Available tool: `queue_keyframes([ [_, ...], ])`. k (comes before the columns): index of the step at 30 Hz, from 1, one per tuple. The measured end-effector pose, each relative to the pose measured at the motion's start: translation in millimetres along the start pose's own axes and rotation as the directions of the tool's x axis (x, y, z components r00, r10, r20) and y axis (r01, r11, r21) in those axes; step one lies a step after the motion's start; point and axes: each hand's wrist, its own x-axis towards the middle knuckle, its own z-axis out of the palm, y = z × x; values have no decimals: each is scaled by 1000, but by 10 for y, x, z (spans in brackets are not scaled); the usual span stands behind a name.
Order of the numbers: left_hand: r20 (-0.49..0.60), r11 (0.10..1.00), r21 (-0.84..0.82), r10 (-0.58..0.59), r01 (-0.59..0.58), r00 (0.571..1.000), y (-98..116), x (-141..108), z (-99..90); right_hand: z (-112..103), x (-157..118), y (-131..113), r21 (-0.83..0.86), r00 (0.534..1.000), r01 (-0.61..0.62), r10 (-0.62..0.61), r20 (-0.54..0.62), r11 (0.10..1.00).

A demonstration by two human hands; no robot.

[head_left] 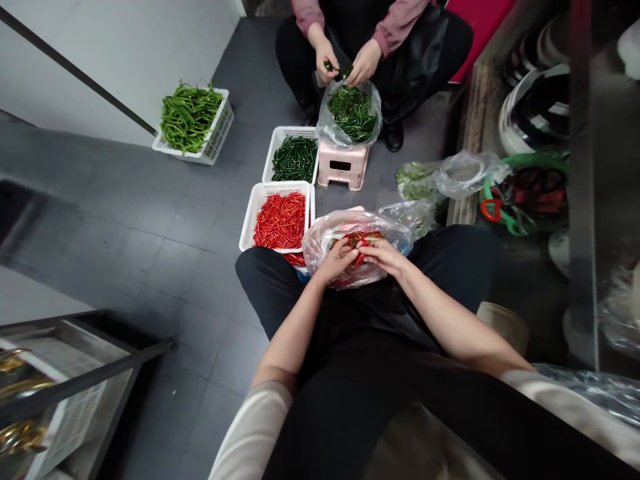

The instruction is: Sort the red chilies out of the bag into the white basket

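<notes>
Between my knees sits a clear plastic bag (320,233) with its mouth spread wide and red chili peppers (367,236) inside, some with green stems. Over the bag, my left hand (341,259) has its fingers closed in a pinch on a red chili. My right hand (381,256) meets it fingertip to fingertip, also pinching at red chili. Which hand bears most of the pepper is hard to make out. Just left of the bag stands a white basket (246,223) full of red chilies (281,221), stacked on another basket of red chilies.
Opposite me, a co-worker's hands (364,63) work over a bag of green chilies (353,113) on a pink stool (345,163). White baskets hold dark green chilies (295,159) and long green peppers (190,119). Bagged greens (415,180) and a shelf (583,200) flank my right; a metal rack (125,363) stands lower left.
</notes>
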Motion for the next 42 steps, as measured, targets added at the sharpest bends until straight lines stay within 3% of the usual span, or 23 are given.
queue_keyframes([
  [3, 141, 999, 22, -46, 43, 989, 38, 45, 104, 47, -14, -40, 24, 999, -30, 29, 37, 999],
  [7, 88, 986, 163, -41, 26, 995, 32, 59, 175, 76, -20, -44, -64, 999, -5, 2, -46, 998],
  [10, 102, 987, 155, -60, 44, 993, 21, 34, 163, 76, -41, -35, -150, 985, 28, -53, -164, 988],
  [15, 175, 999, 45, -23, 15, 984, 44, -24, 153, 145, -86, -8, -273, 993, 55, -82, -88, 960],
  [17, 172, 999, 23, -47, 44, 984, 50, -33, 175, 195, -97, 9, -443, 968, 137, -215, -132, 886],
  [20, 168, 994, 6, -105, 105, 980, 44, -32, 207, 239, -105, 25, -738, 881, 246, -463, -100, 628],
  [22, 163, 993, -13, -117, 121, 980, 42, -35, 206, 225, -104, 28, -794, 861, 265, -505, -61, 548],
  [24, 173, 987, -64, -137, 150, 975, 48, -47, 179, 175, -97, 28, -698, 885, 212, -438, -159, 684],
  [26, 240, 962, -163, -179, 221, 954, 57, -65, 132, 114, -93, 28, -440, 943, 124, -243, -226, 890],
  [28, 350, 913, -264, -209, 310, 913, 62, -84, 81, 72, -96, 25, -180, 985, 60, -88, -152, 982],
  [30, 450, 866, -316, -224, 389, 864, 60, -96, 44, 73, -105, 14, -90, 991, 94, -102, -89, 991],
  [32, 513, 838, -327, -232, 438, 827, 53, -101, 24, 110, -114, -12, -125, 981, 168, -178, -79, 978],
  [37, 592, 834, -306, -210, 459, 778, 47, -116, 12, 179, -86, -108, -174, 981, 184, -192, -32, 968],
  [40, 623, 843, -278, -208, 462, 754, 45, -137, -2, 130, -28, -141, 61, 999, -34, 36, -35, 998],
  [42, 601, 826, -324, -197, 461, 775, 41, -144, -15, 84, -5, -144, 222, 977, -197, 209, -32, 955],
])
